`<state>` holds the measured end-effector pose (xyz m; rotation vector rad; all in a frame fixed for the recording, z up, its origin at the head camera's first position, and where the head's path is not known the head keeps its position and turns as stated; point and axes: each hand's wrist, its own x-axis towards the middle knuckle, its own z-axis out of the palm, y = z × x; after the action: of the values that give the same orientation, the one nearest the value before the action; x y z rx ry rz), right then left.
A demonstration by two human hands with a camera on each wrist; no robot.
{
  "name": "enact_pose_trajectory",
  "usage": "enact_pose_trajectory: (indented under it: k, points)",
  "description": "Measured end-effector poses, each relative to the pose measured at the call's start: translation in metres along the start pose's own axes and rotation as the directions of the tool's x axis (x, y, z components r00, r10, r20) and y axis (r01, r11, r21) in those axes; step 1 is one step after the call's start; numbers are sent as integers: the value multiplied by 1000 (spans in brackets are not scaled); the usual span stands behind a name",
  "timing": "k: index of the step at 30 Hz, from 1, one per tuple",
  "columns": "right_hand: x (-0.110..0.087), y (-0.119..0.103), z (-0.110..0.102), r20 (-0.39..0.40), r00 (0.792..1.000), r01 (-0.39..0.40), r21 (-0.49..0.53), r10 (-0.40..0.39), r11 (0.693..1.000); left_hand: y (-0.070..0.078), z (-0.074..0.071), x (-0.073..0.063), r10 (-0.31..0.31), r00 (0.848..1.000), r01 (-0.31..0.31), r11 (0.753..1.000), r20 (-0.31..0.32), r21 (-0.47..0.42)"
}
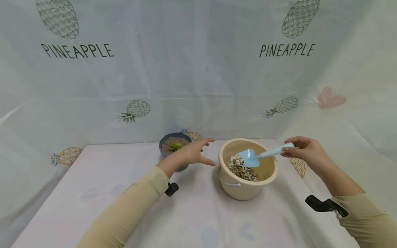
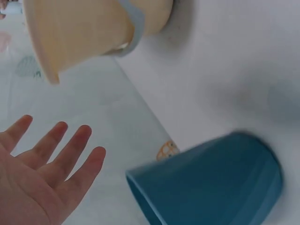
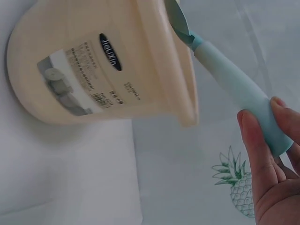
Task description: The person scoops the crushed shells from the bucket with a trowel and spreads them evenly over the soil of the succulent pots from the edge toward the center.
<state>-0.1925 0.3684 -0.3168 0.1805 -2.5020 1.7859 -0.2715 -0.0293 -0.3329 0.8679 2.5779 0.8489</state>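
My right hand [image 1: 310, 151] pinches the handle end of a light blue trowel [image 1: 273, 151] between thumb and fingers. The trowel's blade dips into a cream bucket [image 1: 243, 188], over a heap of mixed gravel [image 1: 242, 170] with some white bits on it. In the right wrist view the trowel handle [image 3: 234, 82] slants up past the bucket's rim. My left hand [image 1: 193, 153] hovers with spread fingers left of the bucket, holding nothing. Behind its wrist stands a blue plant pot [image 1: 164, 151] with soil and a small green succulent [image 1: 176, 146].
A pale handle [image 1: 231, 184] hangs down the bucket's front side. The table [image 1: 186, 220] has a light patterned cover. A pineapple-print curtain [image 1: 198, 69] rises right behind the pot and bucket. Each wrist wears a black camera mount [image 1: 325, 205].
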Motion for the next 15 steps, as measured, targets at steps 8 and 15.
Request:
enact_pose_trajectory:
  k: [8, 15]
  points:
    - [15, -15, 10, -23, 999, -28, 63, 29, 998, -11, -23, -18, -10, 997, 6, 999, -82, -53]
    - [33, -27, 35, -26, 999, 26, 185, -21, 982, -29, -41, -32, -14, 993, 7, 998, -120, -58]
